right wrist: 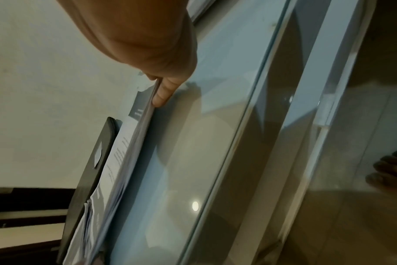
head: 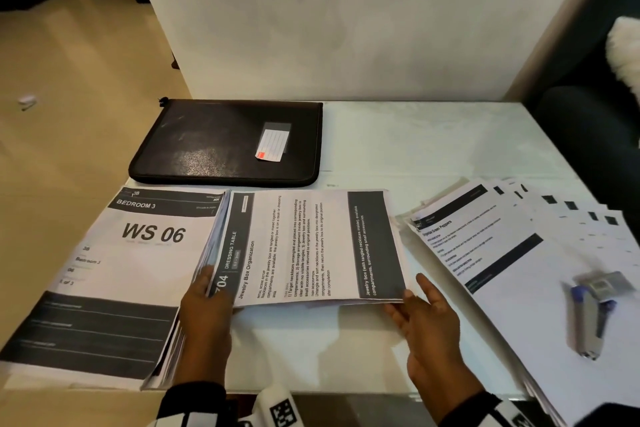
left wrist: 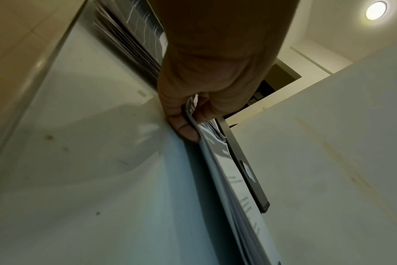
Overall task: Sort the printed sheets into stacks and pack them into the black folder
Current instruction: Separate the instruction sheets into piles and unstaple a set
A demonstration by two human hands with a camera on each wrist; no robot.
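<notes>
A stack of printed sheets [head: 304,246], topped by a "Jewelry Box Organization" page, lies sideways at the table's middle with its near edge lifted. My left hand [head: 211,282] pinches its left end. In the left wrist view the left hand [left wrist: 188,116] has a finger under the stack [left wrist: 227,179]. My right hand [head: 412,291] pinches the right near corner; in the right wrist view, the right hand [right wrist: 161,89] holds the stack [right wrist: 129,152] by its edge. The black folder [head: 225,142] lies closed behind, also visible as the folder [left wrist: 249,179] and the folder [right wrist: 88,161].
A thick "WS 06" pile [head: 114,270] lies at the left, reaching the table's front edge. Several fanned sheets [head: 502,253] cover the right side, with a stapler [head: 588,315] on them. The white table [head: 433,149] meets a wall behind the folder. A dark chair stands at the right.
</notes>
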